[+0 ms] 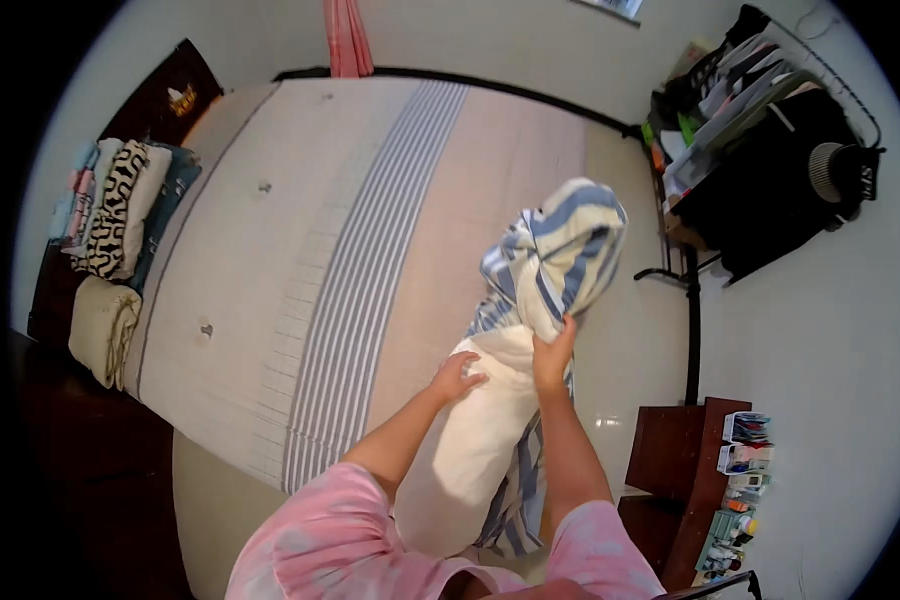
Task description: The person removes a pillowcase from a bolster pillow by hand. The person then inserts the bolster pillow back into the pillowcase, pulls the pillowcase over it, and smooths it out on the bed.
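A bulky cream quilt [465, 445] lies lengthwise in front of me, with a blue-and-white striped cover [580, 240] bunched at its far end. More striped cloth hangs along its right side. My left hand [458, 377] rests on the quilt's left edge, fingers apart. At the place where cream cloth meets stripes, my right hand [553, 360] is closed on the striped cover, thumb up. Folds hide part of its fingers. The bundle overlaps the right edge of the bed's mattress [270, 250].
Folded bedding [120, 210] is stacked against the headboard [160, 110] on the left. A clothes rack [692, 330] with dark garments stands on the right. Below it, a wooden cabinet [660, 440] holds small items. A pink curtain [345, 40] hangs at the back.
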`<move>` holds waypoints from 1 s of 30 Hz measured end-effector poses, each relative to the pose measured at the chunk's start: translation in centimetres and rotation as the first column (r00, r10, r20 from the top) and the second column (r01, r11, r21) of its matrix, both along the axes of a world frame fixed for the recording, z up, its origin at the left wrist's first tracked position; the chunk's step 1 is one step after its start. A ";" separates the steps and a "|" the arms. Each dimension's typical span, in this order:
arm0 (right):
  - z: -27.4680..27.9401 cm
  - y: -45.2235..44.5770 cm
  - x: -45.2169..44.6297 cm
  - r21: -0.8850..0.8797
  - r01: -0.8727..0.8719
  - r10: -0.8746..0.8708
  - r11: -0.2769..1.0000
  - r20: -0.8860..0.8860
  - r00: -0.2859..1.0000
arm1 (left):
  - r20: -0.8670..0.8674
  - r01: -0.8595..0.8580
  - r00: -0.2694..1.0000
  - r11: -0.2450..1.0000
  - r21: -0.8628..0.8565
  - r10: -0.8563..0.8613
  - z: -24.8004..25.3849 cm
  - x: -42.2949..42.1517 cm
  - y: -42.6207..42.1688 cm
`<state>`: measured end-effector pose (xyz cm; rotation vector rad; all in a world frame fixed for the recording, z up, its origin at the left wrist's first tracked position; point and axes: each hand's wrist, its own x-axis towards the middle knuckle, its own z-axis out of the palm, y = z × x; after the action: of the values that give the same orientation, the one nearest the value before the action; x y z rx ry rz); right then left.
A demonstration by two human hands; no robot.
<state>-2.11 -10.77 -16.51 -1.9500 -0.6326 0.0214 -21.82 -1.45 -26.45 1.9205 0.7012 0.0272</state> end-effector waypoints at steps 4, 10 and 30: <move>10.8 -5.7 -4.1 0.038 0.026 -0.026 0.999 0.023 0.999 | 0.270 -0.247 0.938 0.965 0.083 0.217 12.1 -2.6 -2.0; 22.9 -15.0 -10.4 0.149 -0.153 0.133 0.977 0.133 0.982 | 0.640 -0.221 0.766 0.914 0.339 -0.052 34.0 -3.4 0.6; 35.0 -24.3 -25.0 0.138 -0.294 0.320 0.946 -0.230 0.919 | 0.616 -0.227 0.775 0.848 0.478 -0.140 46.0 -9.4 -14.9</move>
<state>-27.12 -35.10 18.52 -1.6980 -0.7497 0.4184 -31.22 -16.38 19.50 2.2162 0.2745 0.9626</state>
